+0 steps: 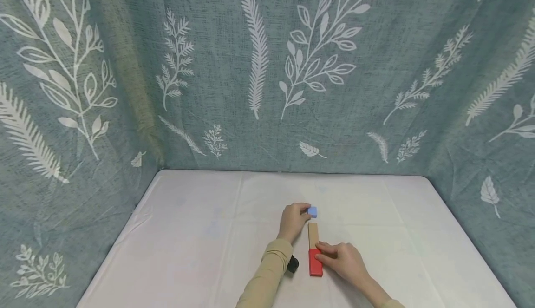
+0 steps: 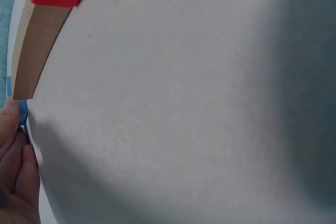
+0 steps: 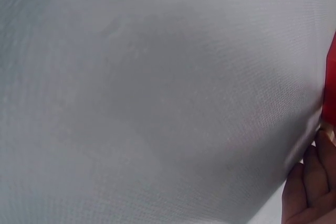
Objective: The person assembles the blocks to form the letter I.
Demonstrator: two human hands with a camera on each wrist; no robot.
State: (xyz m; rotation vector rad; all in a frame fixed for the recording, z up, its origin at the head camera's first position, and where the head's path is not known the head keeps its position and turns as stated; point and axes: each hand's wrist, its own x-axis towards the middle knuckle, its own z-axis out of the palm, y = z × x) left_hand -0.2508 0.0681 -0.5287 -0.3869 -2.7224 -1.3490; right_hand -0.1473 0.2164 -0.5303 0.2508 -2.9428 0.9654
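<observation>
In the head view my left hand [image 1: 292, 220] pinches a small blue block [image 1: 312, 212] between thumb and fingers. Just nearer than it lies a plain wooden block [image 1: 313, 234], in line with a red block [image 1: 315, 269] whose far end meets it. My right hand [image 1: 344, 259] grips the red block close to that joint, its index finger reaching the wood. From the left wrist, the blue block [image 2: 23, 113] appears at the wooden block's [image 2: 39, 51] far end, partly hidden by my left hand [image 2: 18, 166]. The right wrist view shows only the red block's edge [image 3: 329, 87] beside my fingers [image 3: 315, 177].
A white cloth [image 1: 188, 233] covers the table under the blocks. Behind and at both sides hangs a green leaf-patterned curtain [image 1: 217, 89]. A black wrist camera [image 1: 293, 264] sits at my left wrist, left of the red block.
</observation>
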